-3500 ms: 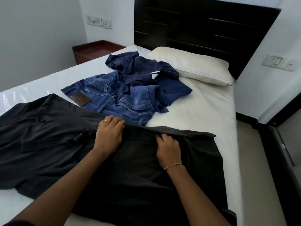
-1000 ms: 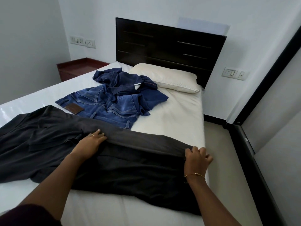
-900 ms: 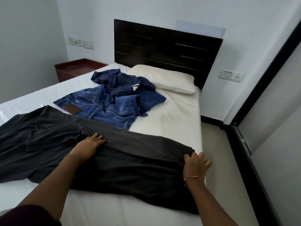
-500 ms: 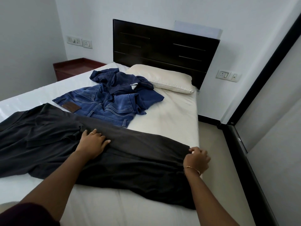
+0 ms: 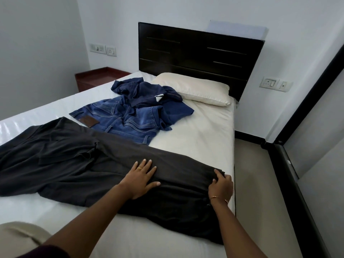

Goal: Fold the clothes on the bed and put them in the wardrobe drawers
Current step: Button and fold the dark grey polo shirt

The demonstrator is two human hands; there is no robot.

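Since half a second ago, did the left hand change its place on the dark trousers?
Yes. The left hand has slid along the dark trousers toward the bed's right edge, closer to the right hand and away from the jeans' leather patch.

Pillow (image 5: 193, 88), nightstand (image 5: 98, 76), wall sockets (image 5: 275, 83).

Dark grey trousers (image 5: 78, 161) lie spread flat across the near part of the bed (image 5: 201, 138), one leg reaching the bed's right edge. Beyond them, blue jeans (image 5: 119, 118) lie rumpled with a brown waistband patch showing, their near edge tucked under the trousers. A crumpled navy shirt (image 5: 149, 94) partly overlaps the jeans.
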